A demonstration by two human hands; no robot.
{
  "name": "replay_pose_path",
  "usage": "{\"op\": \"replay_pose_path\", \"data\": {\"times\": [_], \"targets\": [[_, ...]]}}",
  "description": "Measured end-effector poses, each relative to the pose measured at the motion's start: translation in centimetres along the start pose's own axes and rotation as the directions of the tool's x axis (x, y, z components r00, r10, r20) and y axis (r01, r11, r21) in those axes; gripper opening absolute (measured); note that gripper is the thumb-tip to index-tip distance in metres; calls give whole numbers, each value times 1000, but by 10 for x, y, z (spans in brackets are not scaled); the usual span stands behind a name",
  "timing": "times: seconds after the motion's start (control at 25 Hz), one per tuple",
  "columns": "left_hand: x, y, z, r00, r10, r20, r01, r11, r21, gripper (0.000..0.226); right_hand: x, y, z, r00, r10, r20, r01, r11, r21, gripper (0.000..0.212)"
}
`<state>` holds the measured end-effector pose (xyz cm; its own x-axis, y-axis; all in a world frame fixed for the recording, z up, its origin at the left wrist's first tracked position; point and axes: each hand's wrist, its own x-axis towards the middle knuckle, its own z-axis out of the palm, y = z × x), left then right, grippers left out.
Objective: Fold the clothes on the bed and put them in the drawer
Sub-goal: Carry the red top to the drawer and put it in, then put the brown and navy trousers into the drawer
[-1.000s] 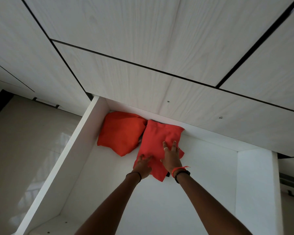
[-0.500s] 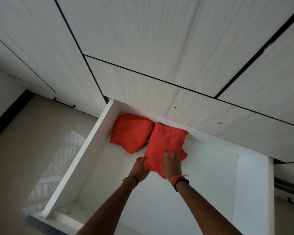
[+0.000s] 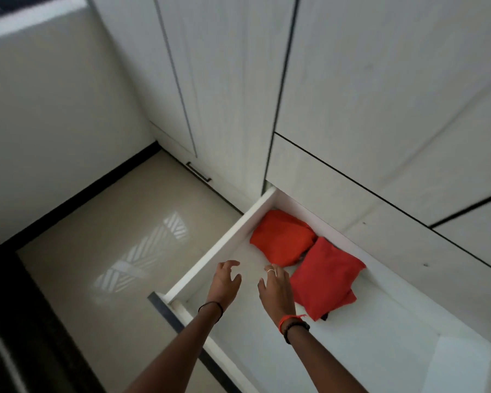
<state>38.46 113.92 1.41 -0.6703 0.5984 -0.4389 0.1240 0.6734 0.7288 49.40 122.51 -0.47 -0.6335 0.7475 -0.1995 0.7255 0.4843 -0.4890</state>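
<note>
Both folds are in the drawer (image 3: pixel 224 245), at the back. The orange fold (image 3: pixel 281 236) is in the back-left corner and the red fold (image 3: pixel 323 276) is just to its right; they touch where they meet.

Your L hand (image 3: pixel 224 282) hangs over the bare left part of the drawer w/ fingers spread and loosely bent, holding nothing. Your R hand (image 3: pixel 275 290) is also empty w/ fingers relaxed, just beside the red fold's near-left edge. Can't tell if it's touching.

Risks, as I judge them:
- The red fold has a loose flap at its near-right corner and a dark bit poking out under the near tip. A nudge could open it up.
- Both folds look puffy, so they might catch on the panel above when you shut the drawer.
- Mind your fingers w/ both hands inside the rim.

Red fold: long axis runs back wall to front, skewed a bit, narrow end toward you. Orange fold: long axis approx along the back wall. It's lumpy, so that's hard to call.
</note>
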Motion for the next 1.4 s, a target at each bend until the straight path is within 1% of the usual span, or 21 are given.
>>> {"op": "replay_pose_path", "data": {"times": [0.2,0.36,0.48,0.6,0.76,0.96,1.04,1.12,1.2,1.28,1.36,1.4], "targets": [[-39,-33,-87,984,-63,-168,35,985,-166,27,-21,-89,14,987,-159,12,160,987,-33,30],[-89,-88,-166,936,-121,-332,23,958,-285,28,-52,-182,40,949,-315,-4,315,949,-16,23],[-130,-136,-216,888,-207,-410,67,942,-330,26,-78,-246,69,917,-399,21,399,917,-7,19],[-172,-190,-268,817,-318,-482,119,909,-399,28,-113,-312,102,876,-475,90,477,879,-4,21],[-232,-267,-331,719,-450,-530,160,849,-503,29,-166,-390,151,814,-549,189,559,829,-2,24],[-308,-361,-387,595,-552,-585,169,797,-580,28,-235,-474,214,740,-598,309,621,783,29,26],[-334,-393,-401,539,-600,-592,179,768,-615,27,-264,-499,237,701,-620,352,641,764,69,25],[-357,-421,-411,473,-657,-587,205,730,-652,28,-291,-519,258,648,-648,401,663,739,122,25],[-377,-449,-418,405,-707,-580,211,689,-693,29,-314,-538,276,594,-650,474,670,726,156,27],[-394,-469,-422,355,-750,-557,216,646,-732,27,-331,-554,292,547,-641,538,678,717,164,31],[-409,-486,-423,316,-781,-538,195,609,-769,25,-342,-568,306,504,-631,590,695,702,157,38],[-416,-493,-425,304,-790,-532,188,598,-779,24,-346,-575,313,485,-618,619,697,700,153,47]]}}
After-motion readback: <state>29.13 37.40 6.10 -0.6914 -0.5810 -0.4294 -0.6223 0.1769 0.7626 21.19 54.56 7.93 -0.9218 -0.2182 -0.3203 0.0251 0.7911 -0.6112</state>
